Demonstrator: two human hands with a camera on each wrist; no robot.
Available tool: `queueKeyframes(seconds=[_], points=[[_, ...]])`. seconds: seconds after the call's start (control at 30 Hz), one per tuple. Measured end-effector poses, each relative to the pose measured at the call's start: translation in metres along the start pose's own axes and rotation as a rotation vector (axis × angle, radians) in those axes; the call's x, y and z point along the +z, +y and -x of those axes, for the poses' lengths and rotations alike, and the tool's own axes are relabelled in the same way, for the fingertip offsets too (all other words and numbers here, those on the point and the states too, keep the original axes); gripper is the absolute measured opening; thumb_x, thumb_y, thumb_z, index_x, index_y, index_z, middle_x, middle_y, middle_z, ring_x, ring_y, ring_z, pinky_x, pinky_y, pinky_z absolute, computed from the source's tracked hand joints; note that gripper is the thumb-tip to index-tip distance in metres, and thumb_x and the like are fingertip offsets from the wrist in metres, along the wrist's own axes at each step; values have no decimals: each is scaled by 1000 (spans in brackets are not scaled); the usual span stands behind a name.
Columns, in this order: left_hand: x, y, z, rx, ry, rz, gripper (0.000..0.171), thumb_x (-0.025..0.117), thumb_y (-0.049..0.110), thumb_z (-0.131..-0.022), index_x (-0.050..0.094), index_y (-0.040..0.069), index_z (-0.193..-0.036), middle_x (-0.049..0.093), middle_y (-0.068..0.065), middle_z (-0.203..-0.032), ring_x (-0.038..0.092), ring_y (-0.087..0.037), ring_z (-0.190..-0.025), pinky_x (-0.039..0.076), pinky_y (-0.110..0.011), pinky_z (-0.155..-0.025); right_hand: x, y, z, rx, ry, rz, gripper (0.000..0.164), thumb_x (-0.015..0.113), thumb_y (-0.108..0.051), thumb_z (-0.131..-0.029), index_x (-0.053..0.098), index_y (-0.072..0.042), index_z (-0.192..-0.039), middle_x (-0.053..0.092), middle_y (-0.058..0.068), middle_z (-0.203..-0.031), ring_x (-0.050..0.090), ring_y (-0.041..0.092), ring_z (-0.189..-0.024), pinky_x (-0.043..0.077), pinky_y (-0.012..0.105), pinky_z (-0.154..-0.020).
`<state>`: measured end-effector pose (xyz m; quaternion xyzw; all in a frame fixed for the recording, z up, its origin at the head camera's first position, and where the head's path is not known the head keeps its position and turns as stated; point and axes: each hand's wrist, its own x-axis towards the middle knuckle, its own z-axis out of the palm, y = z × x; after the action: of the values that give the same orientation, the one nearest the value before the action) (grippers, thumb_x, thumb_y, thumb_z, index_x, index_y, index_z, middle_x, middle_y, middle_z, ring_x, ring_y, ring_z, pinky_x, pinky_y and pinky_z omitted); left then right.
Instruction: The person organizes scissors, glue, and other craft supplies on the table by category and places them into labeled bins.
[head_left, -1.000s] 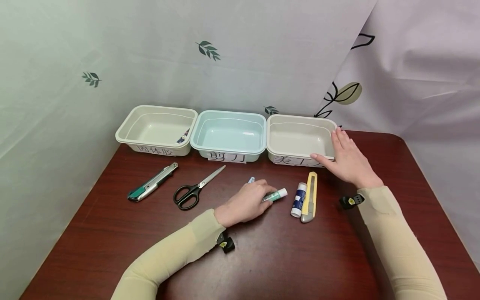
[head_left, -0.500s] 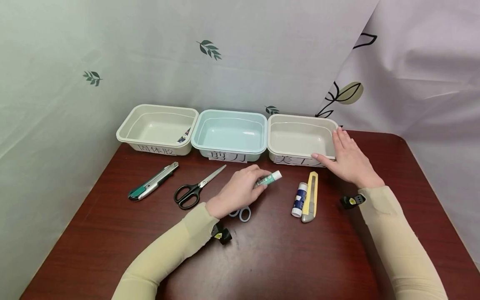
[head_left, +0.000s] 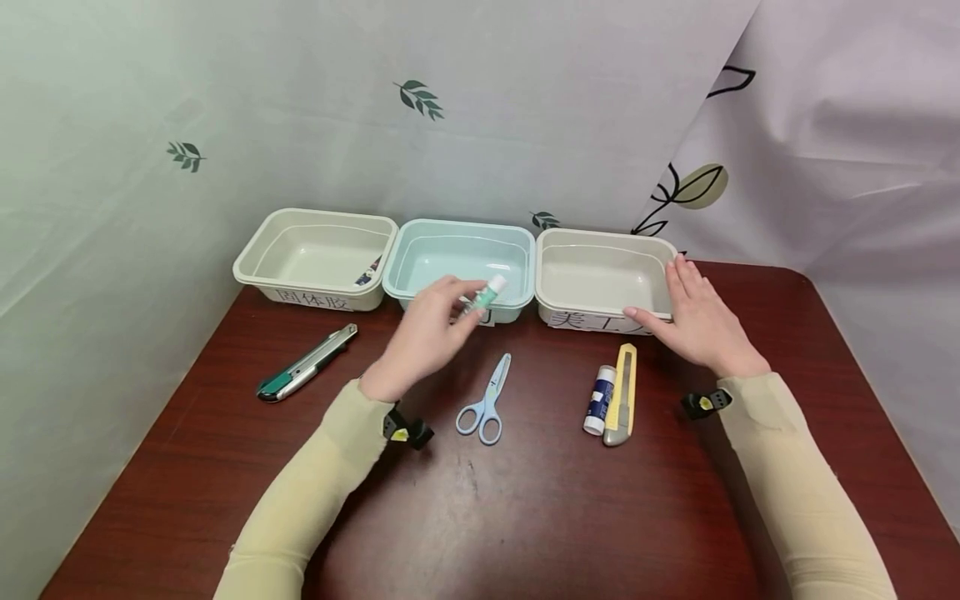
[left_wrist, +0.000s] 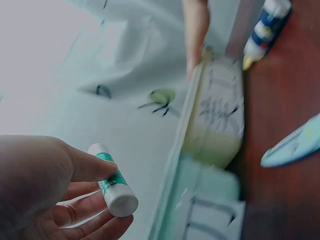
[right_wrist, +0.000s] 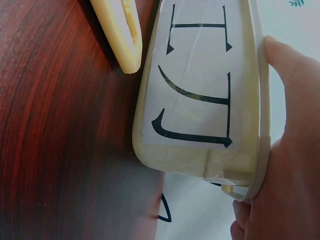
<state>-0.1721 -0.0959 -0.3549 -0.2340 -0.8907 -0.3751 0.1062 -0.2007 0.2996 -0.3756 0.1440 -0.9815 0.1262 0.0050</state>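
Head view, left hand [head_left: 426, 333] pinching a green-and-white cylindrical glue stick [head_left: 489, 294] by the near rim of a glossy pale-blue plastic tub [head_left: 450, 250], right hand [head_left: 703, 321] spread against the right beige rectangular plastic tub [head_left: 600, 271], reddish wood-grain desk [head_left: 570, 517].

Three bins [head_left: 315, 262] [head_left: 450, 258] [head_left: 600, 279], two cutters [head_left: 307, 363] [head_left: 623, 393], one visible scissors pair [head_left: 488, 403], at least two glue sticks [head_left: 490, 293] [head_left: 599, 402]
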Motion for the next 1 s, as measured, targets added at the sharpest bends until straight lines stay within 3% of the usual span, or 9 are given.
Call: queueKeyframes(seconds=[0.3, 0.57, 0.77, 1.0], points=[[-46, -23, -2, -76, 121, 18, 36, 69, 7, -97, 66, 0, -132, 67, -15, -113, 67, -27, -97, 56, -40, -84, 1, 1, -2, -12, 16, -3, 104, 49, -64, -99, 10, 14, -156, 1, 30, -164, -3, 36, -153, 0, 45, -122], [-85, -56, -2, -198, 189, -17, 35, 65, 8, -98, 66, -3, -132, 67, -22, -115, 70, -37, -94, 55, -48, -85, -1, 0, -2, -7, 5, 3, 105, 48, -65, -99, 9, 13, -156, 0, 29, -165, -3, 36, -153, 0, 45, -122], [-109, -84, -1, -309, 181, -86, 39, 64, 15, -100, 64, 1, -136, 67, -22, -117, 69, -38, -100, 54, -45, -81, 0, 0, -2, -9, 8, 4, 104, 48, -65, -99, 10, 14, -155, 2, 31, -164, -2, 37, -153, 0, 46, -122], [-128, -107, -7, -366, 141, -157, 42, 59, 16, -101, 61, -1, -139, 66, -25, -118, 67, -42, -103, 52, -43, -76, 0, 1, 0, -1, 0, 5, 105, 48, -65, -99, 8, 13, -156, 1, 30, -164, -3, 37, -153, 0, 46, -122]])
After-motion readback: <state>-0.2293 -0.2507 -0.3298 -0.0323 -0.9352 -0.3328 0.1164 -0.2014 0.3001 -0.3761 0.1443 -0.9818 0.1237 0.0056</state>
